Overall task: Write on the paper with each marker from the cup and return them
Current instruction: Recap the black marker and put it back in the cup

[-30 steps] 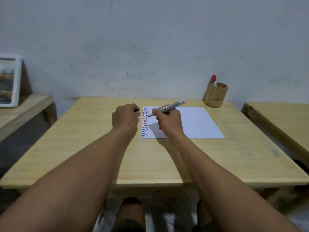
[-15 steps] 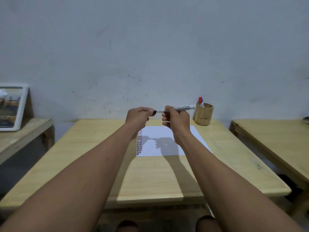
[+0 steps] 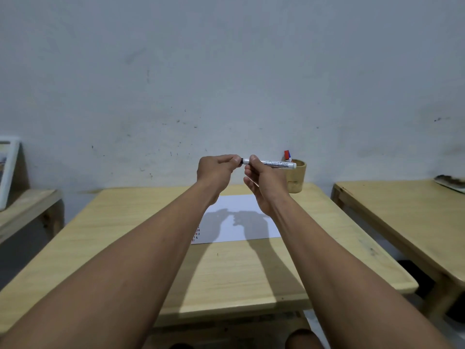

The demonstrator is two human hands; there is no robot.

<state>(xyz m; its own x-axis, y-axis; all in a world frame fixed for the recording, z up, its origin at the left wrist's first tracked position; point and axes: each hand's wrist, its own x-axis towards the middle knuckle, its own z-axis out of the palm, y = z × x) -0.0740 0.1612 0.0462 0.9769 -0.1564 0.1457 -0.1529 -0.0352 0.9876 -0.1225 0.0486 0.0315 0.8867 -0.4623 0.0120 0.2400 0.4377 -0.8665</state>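
My right hand [image 3: 264, 182] holds a white marker [image 3: 274, 164] level in the air above the table, its tip end pointing left. My left hand [image 3: 217, 170] pinches the marker's dark cap [image 3: 241, 161] against that tip end. Both hands are raised well above the white paper [image 3: 241, 217], which lies on the wooden table [image 3: 125, 235] and carries short red and dark strokes along its left edge. The bamboo cup [image 3: 297, 176] stands at the table's back right, with a red and a blue marker top [image 3: 287, 155] sticking out of it.
A second wooden table [image 3: 407, 217] stands to the right, with a flat object at its far edge. A low shelf with a white-framed picture [image 3: 7, 172] is at the left. A marked grey wall is right behind the table.
Both hands have lifted from the paper into the air. The marker has turned level and my left hand has brought the cap onto its tip. The camera has tilted upward.
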